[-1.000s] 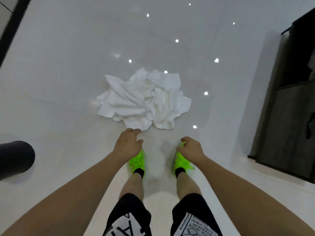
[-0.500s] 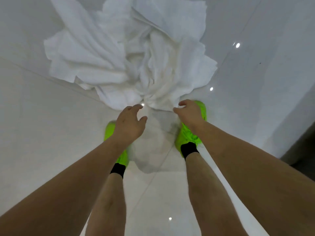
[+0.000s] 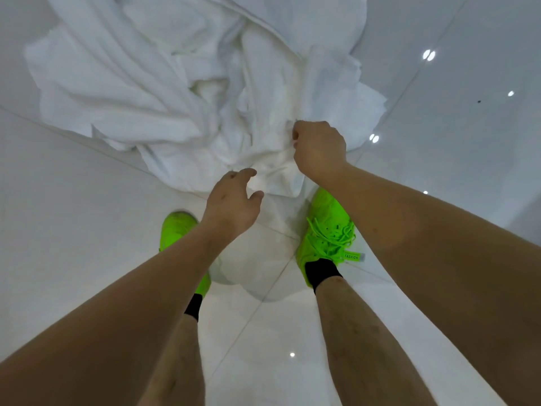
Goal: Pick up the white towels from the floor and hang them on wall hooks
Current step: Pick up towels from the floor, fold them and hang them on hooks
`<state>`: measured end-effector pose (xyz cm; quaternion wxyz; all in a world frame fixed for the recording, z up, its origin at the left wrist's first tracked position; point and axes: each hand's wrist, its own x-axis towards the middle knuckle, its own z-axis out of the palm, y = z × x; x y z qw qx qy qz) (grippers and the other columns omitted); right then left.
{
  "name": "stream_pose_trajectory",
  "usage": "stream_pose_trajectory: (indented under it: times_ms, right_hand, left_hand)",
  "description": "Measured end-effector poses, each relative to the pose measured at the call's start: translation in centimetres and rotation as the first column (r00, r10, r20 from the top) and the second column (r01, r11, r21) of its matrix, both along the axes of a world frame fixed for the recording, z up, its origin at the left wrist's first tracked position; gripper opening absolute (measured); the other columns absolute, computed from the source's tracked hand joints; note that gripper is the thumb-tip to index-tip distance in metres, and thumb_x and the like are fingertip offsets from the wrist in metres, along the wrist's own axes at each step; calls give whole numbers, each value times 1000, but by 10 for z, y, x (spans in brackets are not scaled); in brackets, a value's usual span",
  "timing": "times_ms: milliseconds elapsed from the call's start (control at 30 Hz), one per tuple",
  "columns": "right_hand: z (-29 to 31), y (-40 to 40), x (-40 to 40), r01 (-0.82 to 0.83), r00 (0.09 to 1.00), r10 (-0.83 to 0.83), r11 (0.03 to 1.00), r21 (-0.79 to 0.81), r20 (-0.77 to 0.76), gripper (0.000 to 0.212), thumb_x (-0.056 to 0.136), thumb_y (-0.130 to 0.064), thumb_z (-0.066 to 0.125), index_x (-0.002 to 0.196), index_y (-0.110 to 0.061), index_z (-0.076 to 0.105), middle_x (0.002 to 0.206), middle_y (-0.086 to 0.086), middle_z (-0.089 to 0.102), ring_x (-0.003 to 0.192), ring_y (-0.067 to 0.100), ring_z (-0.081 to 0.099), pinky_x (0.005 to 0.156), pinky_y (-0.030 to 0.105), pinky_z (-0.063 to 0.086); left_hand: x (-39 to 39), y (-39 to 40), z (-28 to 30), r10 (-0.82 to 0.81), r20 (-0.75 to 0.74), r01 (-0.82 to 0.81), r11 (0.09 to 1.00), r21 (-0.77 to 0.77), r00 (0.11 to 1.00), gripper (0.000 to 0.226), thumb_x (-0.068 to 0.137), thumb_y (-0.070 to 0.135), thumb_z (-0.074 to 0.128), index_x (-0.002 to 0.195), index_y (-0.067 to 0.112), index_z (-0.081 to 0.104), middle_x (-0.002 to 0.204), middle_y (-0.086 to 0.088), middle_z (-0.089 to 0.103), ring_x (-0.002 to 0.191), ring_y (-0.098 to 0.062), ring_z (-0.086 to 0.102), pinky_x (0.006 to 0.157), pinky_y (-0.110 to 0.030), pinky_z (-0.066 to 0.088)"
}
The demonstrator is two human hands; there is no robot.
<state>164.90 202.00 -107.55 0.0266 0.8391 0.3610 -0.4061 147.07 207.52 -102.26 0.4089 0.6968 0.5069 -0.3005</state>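
Head view: right hand (image 3: 319, 150) fingers curl tight, pinching a fold of the crumpled white terry towels (image 3: 181, 92); left hand (image 3: 232, 206) fingers spread loosely above the heap's near edge. Towels lie on the glossy white tiled floor (image 3: 73, 230), before neon-green sneakers (image 3: 325, 230).

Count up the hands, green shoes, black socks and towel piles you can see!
Hands: 2, the left hand and the right hand
Green shoes: 2
Black socks: 2
White towel pile: 1
Total: 7
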Motion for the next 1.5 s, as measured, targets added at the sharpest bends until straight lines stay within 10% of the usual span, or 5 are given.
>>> stream_pose_trajectory:
  times_ms: [400,800,1000,1333,1500]
  right_hand:
    - [118,-18,-9,363,901,-341,931,35,-269,11,70,-24,61,73,-26,71,75,-7,60,72,13,57,56,24,37]
    - [438,62,46,698,685,-555,685,207,-472,9,55,-3,63,63,-1,67,64,7,53,62,15,48,60,30,40]
    - [629,75,55,723,688,-605,523,451,-401,14,64,0,58,54,-9,59,62,3,49,61,18,44,59,29,36]
    - [875,1,28,630,621,-640,63,774,-453,11,87,-7,51,82,-16,54,86,6,55,76,21,49,69,34,39]
    - [948,-64,13,548,674,-628,74,833,-388,15,92,-20,58,84,-8,63,83,7,60,77,21,56,71,36,45]
  left_hand:
    - [41,31,87,-99,106,93,994,60,989,50,91,30,61,139,22,49,127,-6,55,110,-24,56,91,-25,35]
    - [121,129,380,-395,372,342,918,201,840,27,83,26,71,109,31,70,101,11,59,99,-14,55,78,-25,39]
    - [156,166,569,-590,455,426,803,418,667,7,77,39,70,79,33,67,78,15,61,79,-9,56,59,-21,38]
    - [172,99,837,-706,619,261,705,659,344,6,84,32,61,81,27,58,76,9,57,72,-9,53,56,-26,41]
    - [160,38,908,-692,687,205,722,661,223,11,83,31,60,74,31,53,77,8,58,72,-8,53,54,-25,34]
